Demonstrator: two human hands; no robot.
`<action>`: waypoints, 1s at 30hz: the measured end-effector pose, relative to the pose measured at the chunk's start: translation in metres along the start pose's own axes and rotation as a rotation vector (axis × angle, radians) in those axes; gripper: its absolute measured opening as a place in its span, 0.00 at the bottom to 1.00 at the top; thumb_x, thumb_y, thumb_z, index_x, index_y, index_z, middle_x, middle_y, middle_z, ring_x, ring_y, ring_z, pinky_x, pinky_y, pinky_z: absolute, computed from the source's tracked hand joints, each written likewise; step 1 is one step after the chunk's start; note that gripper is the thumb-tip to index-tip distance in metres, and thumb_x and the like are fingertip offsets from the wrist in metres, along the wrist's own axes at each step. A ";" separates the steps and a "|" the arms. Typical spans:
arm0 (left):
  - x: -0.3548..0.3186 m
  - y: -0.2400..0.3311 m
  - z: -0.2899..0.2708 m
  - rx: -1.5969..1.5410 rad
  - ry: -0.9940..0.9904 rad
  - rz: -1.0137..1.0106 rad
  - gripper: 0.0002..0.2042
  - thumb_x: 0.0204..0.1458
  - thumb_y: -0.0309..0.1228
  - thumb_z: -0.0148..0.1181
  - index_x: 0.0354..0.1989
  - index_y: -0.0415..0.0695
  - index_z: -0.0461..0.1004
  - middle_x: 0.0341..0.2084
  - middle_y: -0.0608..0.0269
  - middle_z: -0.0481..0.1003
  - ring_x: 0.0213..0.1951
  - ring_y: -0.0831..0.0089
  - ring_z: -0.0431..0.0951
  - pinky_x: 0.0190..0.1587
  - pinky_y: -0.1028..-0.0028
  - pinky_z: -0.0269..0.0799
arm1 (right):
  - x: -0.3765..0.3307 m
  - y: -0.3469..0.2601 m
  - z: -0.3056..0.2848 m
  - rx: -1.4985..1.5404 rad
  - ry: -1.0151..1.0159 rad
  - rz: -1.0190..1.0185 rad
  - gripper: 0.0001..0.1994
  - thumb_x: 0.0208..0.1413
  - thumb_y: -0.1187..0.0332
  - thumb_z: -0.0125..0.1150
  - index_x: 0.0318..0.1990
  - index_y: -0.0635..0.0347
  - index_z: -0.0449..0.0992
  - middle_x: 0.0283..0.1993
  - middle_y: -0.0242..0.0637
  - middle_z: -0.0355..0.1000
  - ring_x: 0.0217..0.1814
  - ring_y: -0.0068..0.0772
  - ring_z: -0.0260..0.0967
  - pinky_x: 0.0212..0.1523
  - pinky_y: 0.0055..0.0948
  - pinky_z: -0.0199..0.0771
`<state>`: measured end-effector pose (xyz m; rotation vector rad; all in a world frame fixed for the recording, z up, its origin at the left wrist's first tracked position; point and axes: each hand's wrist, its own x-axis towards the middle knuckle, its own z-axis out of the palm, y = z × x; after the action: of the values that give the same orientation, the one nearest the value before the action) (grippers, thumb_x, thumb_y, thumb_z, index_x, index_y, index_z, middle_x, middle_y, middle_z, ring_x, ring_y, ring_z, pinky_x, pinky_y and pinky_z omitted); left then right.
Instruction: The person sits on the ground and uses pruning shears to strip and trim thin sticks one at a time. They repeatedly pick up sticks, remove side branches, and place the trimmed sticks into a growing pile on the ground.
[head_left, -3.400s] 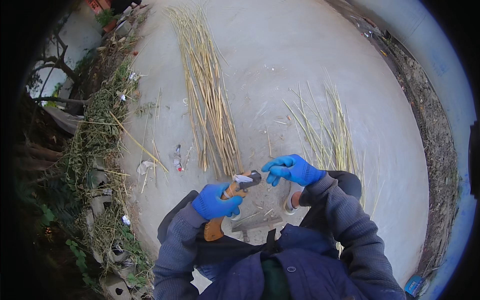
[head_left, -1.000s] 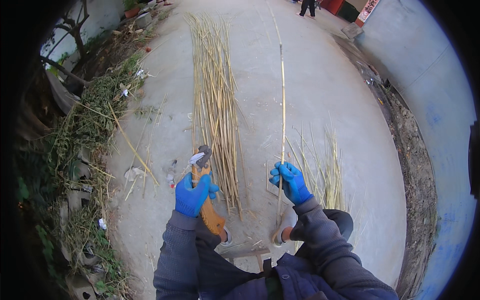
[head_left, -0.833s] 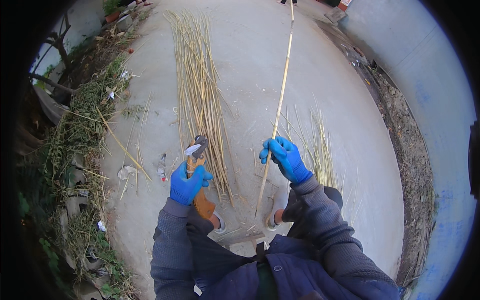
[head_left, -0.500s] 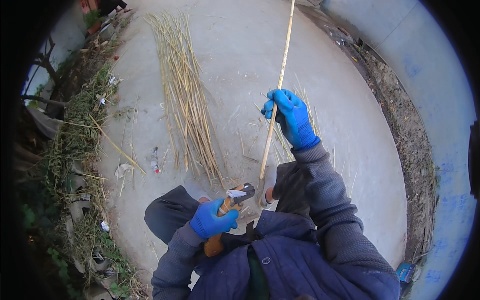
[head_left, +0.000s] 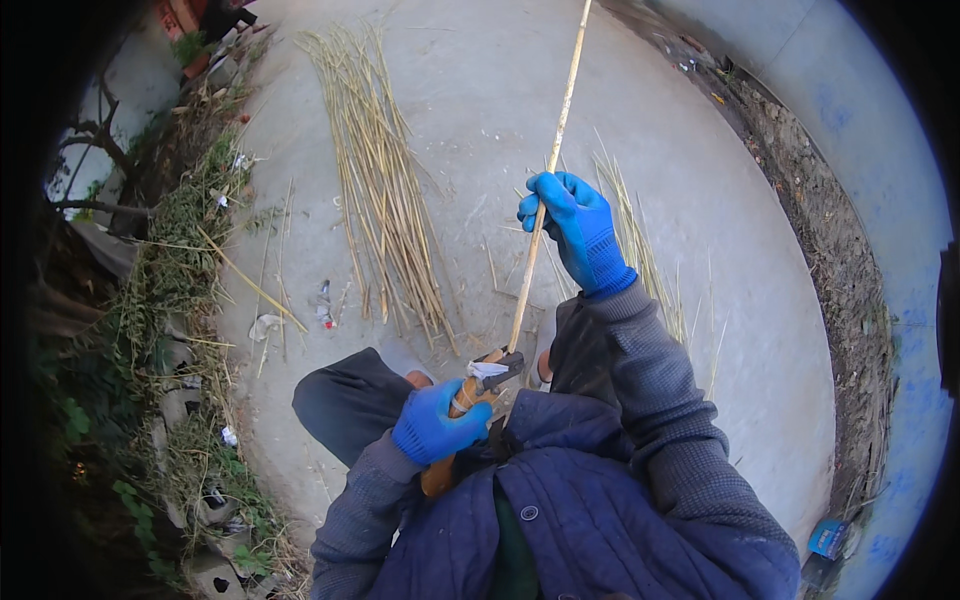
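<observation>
A long, pale dry stalk (head_left: 562,125) is pinched in my right hand (head_left: 583,228), which wears a blue glove. The stalk slants from the top edge down to my lap. My left hand (head_left: 440,422), also gloved in blue, is closed round the orange-brown handles of a cutting tool that looks like pruning shears (head_left: 508,370). White wrapping shows near its dark jaws. The stalk's lower part meets these jaws; whether they are closed on it I cannot tell. Beyond my knees lies a loose bundle of similar stalks (head_left: 385,200) on the concrete.
Thinner stalks (head_left: 640,240) lie to the right behind my right forearm. Weeds and rubble (head_left: 190,290) line the left side. A pale blue wall (head_left: 850,100) curves along the right, with a dirt strip (head_left: 810,210) at its foot. Scraps of litter (head_left: 325,305) lie left of the bundle.
The shears in my left hand have moved up and right, and their jaws now meet the stalk's lower part. My right hand has shifted slightly left with the stalk.
</observation>
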<state>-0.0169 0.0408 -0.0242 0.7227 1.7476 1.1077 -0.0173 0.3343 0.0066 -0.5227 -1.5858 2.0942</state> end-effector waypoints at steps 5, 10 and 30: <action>-0.002 -0.004 0.002 0.012 0.034 0.010 0.16 0.53 0.38 0.63 0.37 0.34 0.75 0.22 0.56 0.80 0.27 0.74 0.83 0.30 0.73 0.77 | -0.012 0.012 0.002 0.021 0.033 0.020 0.12 0.62 0.63 0.57 0.41 0.65 0.73 0.30 0.37 0.75 0.29 0.25 0.73 0.35 0.25 0.76; -0.004 -0.008 -0.002 0.142 -0.010 0.057 0.14 0.53 0.35 0.63 0.38 0.34 0.76 0.23 0.56 0.80 0.27 0.73 0.83 0.31 0.73 0.77 | -0.017 0.016 0.000 0.020 0.061 0.010 0.12 0.62 0.63 0.57 0.40 0.66 0.73 0.30 0.38 0.75 0.30 0.26 0.73 0.34 0.25 0.77; 0.000 -0.027 0.003 0.137 0.038 0.003 0.17 0.50 0.39 0.66 0.34 0.35 0.76 0.20 0.51 0.77 0.23 0.68 0.81 0.27 0.69 0.74 | -0.037 0.046 0.005 0.057 0.109 0.056 0.10 0.61 0.64 0.60 0.38 0.64 0.73 0.30 0.39 0.75 0.30 0.27 0.75 0.34 0.28 0.78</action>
<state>-0.0137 0.0306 -0.0487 0.7923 1.8694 1.0170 0.0042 0.2993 -0.0356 -0.6565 -1.4622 2.1077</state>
